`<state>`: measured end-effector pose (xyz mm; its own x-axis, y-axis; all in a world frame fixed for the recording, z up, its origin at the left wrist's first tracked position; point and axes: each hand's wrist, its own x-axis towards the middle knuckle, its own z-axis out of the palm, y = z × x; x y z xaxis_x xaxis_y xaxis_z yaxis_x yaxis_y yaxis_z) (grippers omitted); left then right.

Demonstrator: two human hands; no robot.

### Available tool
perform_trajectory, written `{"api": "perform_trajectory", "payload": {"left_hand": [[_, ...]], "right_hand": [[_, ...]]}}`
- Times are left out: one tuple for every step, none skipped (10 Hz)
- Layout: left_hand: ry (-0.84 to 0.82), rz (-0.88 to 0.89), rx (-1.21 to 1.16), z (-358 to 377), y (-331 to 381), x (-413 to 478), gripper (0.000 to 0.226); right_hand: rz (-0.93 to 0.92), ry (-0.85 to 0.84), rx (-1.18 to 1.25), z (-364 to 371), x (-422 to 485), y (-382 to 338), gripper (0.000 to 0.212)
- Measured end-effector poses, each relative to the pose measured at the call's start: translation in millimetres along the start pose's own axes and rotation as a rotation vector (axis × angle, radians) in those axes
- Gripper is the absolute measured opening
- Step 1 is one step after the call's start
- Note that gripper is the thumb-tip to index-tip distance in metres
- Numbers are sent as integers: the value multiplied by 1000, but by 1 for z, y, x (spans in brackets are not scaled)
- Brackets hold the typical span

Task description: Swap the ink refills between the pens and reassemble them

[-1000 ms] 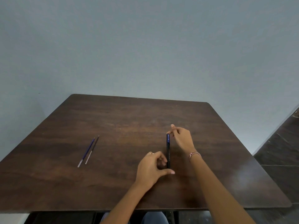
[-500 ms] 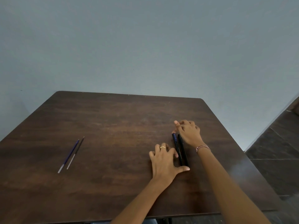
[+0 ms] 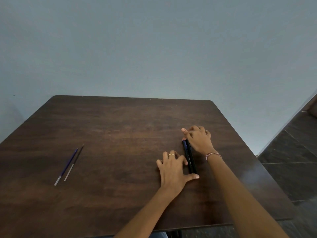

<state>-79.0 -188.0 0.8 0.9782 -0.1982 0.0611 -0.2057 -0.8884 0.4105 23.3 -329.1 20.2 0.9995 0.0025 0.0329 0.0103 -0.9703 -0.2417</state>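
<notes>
Two dark pen barrels [image 3: 189, 157] lie side by side on the brown table [image 3: 120, 134], right of its middle; the left one shows blue at its far end. My left hand [image 3: 173, 167] rests flat on the table beside them, fingers straight, thumb across their near ends. Over their far ends lies my right hand [image 3: 197, 138], index finger stretched left; the pen tips under it are hidden. Far to the left, two thin ink refills lie parallel and untouched: a blue refill [image 3: 66, 164] and a dark refill [image 3: 75, 161].
The table's right edge [image 3: 267, 170] runs close to my right wrist, with dark floor tiles [image 3: 291, 152] beyond it. A plain grey-blue wall [image 3: 154, 48] stands behind the table's far edge.
A second ago my hands held a single barrel between them. Now both barrels lie together, my left hand has flattened beside them, and my right hand covers their far ends.
</notes>
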Motion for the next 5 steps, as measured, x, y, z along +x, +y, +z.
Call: {"api": "perform_trajectory", "payload": {"left_hand": [[-11,-4,-4,-1,-1,-1,56],[-15,-7,-21,-4,-5,0,62],[-11,-2,-19,-8,-5,1,67],[18,14,-19,-12,-2,2,73],[31,11,-37,-14,-2,-1,72]], "right_hand": [[9,-12,-10,0,-1,0,66],[14,-17,-5,0,-4,-5,59],[9,17,17,0,-5,-10,54],[-29,76,39,-9,-11,-25,49],[-67,147,70,-9,-16,-37,46]]}}
